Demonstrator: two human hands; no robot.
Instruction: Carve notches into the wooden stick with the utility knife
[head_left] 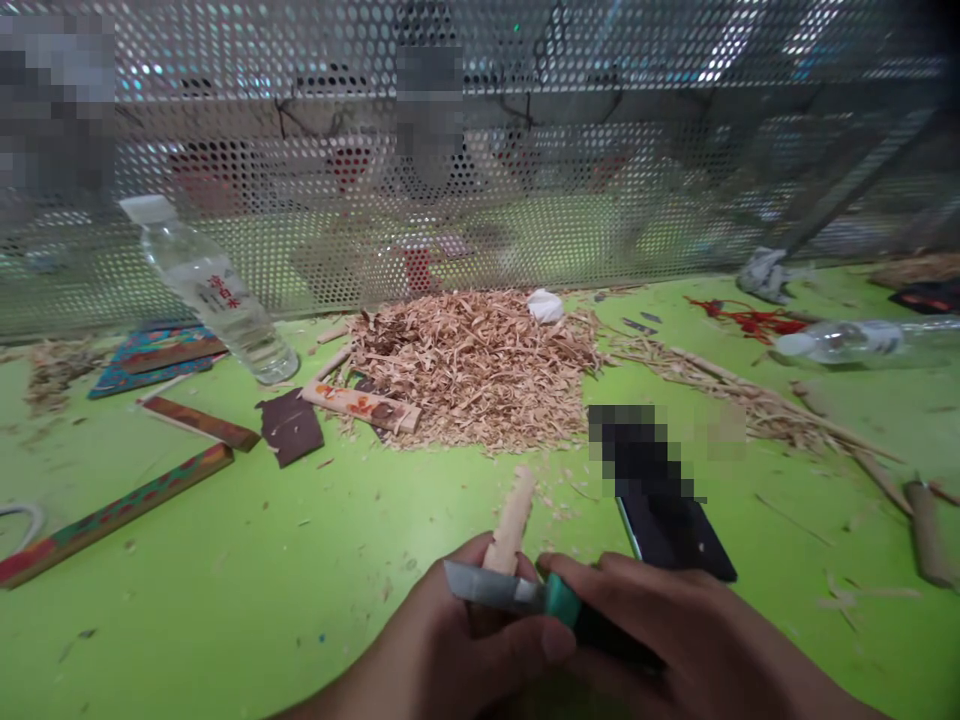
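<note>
My left hand [457, 640] is closed around the lower part of a small carved piece of pale wood [513, 515], which points up and away from me. In my right hand [660, 620] is a carving knife [495, 588] with a green and black handle. Its blade lies across the wood, edge side hard to make out. The left thumb rests against the knife near the green collar. Beyond both hands spreads a large heap of wood shavings [480, 370] on the green table [330, 560].
A dark phone [675, 530] lies right of my hands. An upright, tilted-looking water bottle [225, 300] stands left; another bottle [862, 342] lies at right. Painted wood strips [120, 515], brown sandpaper [292, 428] and a wooden-handled tool [930, 535] lie around. Perforated metal screen [525, 220] closes the back.
</note>
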